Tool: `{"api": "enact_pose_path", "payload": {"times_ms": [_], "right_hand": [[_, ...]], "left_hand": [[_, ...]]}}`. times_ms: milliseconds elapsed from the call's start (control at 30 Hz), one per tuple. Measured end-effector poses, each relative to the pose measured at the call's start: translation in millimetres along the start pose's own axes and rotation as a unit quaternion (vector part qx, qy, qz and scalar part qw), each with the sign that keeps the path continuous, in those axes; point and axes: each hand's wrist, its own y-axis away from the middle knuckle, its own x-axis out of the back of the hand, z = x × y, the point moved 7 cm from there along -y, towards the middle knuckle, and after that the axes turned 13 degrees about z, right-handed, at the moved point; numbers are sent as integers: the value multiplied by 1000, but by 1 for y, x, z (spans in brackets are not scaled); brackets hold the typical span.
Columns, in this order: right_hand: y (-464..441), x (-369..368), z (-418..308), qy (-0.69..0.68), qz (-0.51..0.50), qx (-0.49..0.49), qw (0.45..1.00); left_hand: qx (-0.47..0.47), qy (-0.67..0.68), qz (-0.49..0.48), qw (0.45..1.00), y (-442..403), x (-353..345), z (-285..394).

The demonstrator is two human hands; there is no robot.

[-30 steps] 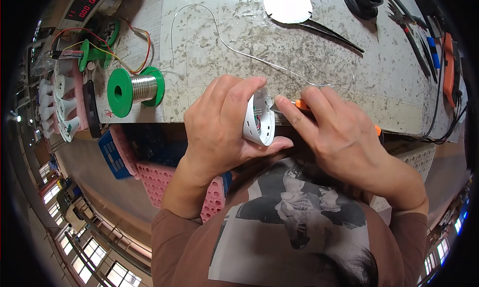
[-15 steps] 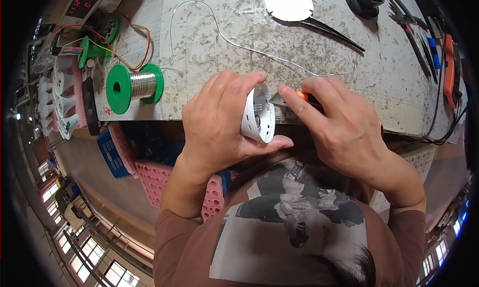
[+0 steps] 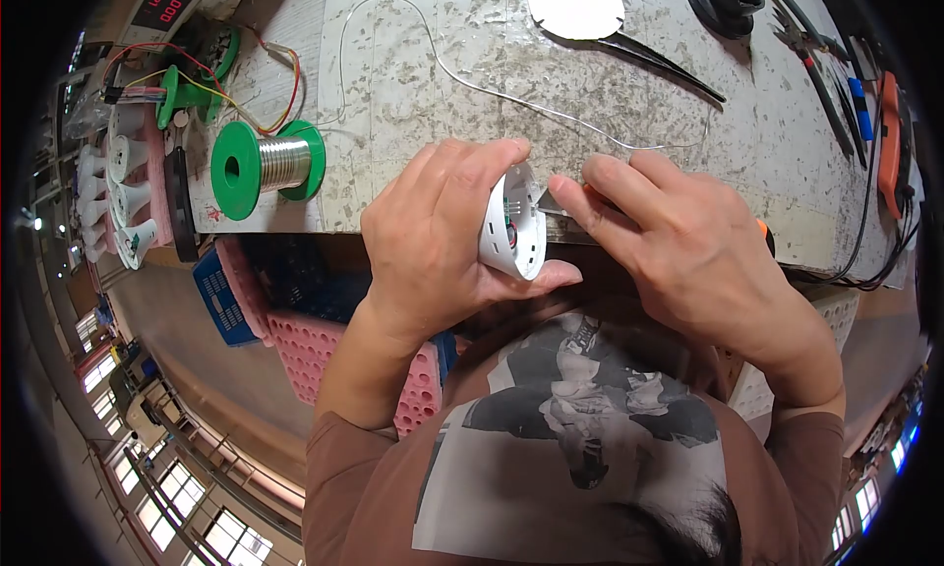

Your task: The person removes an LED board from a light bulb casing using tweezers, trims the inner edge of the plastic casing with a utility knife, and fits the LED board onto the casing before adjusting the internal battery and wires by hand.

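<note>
**Housing held at the bench's near edge, knife blade at its rim**

The white housing [image 3: 500, 239] is held at the near edge of the bench [image 3: 413, 114], about midway along it, tilted so that its open mouth faces right. Inside, a row of metal pins [image 3: 511, 209] is visible, with a red and black part below them.

The left hand [image 3: 428, 222] is clamped around the housing, fingers over the far side and thumb extended below the rim. The right hand [image 3: 678, 222] is closed on a knife [image 3: 556, 204], forefinger extended along the blade. The blade points at the housing's rim; whether it touches cannot be told. Most of the handle is hidden in the grip; an orange end shows beyond the hand.

A green spool [image 3: 235, 171] of solder lies near the bench's near left corner. A solder wire [image 3: 531, 106] loops across the surface and passes just beyond both hands. Toward the far edge lie a white disc [image 3: 575, 5] and black tweezers [image 3: 674, 67], one end at the disc's rim. A black stand [image 3: 723, 5] is to their right. Pliers [image 3: 826, 99] and an orange device [image 3: 889, 143] lie toward the right edge.

Below the near edge, to the left, are a blue crate [image 3: 221, 296] and pink foam [image 3: 305, 355].
</note>
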Motion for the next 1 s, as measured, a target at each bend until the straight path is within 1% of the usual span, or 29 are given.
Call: {"api": "enact_pose_path", "payload": {"times_ms": [233, 300, 400, 467, 600, 733, 933, 1000], "right_hand": [[0, 1, 4, -27, 2, 22, 999], [0, 1, 5, -39, 7, 25, 999], [-2, 2, 7, -58, 17, 27, 998], [-3, 3, 9, -82, 16, 17, 996], [-3, 4, 9, -90, 18, 13, 996], [-3, 6, 9, -95, 18, -13, 995], [0, 4, 12, -109, 29, -46, 993], [1, 4, 13, -114, 36, -51, 992]], "left_hand": [[-7, 5, 3, 1000, 3, -1, 0], [-25, 5, 10, 1000, 3, 0, 1], [-30, 3, 10, 999, 3, 0, 3], [-36, 6, 19, 999, 3, 0, 4], [-46, 6, 29, 998, 3, 0, 5], [-54, -6, 36, 998, 6, 0, 7], [-81, -37, 73, 993, 10, 0, 9], [-87, -38, 98, 991, 11, 2, 9]]}}
